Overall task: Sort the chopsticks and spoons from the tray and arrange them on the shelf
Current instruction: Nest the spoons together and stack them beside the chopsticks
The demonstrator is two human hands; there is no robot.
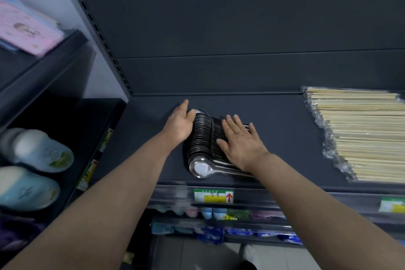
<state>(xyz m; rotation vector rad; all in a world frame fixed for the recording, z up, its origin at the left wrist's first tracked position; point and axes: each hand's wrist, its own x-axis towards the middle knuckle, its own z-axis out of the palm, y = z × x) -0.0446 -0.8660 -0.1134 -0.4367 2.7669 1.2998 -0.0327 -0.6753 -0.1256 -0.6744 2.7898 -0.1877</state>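
Silver spoons (205, 149); pale-wood chopsticks (361, 133); dark-grey shelf (285, 138).

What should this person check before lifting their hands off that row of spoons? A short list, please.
1. Spoons nested in one row on the shelf: ok.
2. Left hand flat against the bowl side of the row: ok.
3. Right hand flat on the handles: ok.
4. Row fully on the shelf, though its near end lies close to the front edge: ok.
5. Wrapped chopsticks lying apart from the spoons, to the right: ok.
6. Tray emptied: cannot tell, it is out of view.
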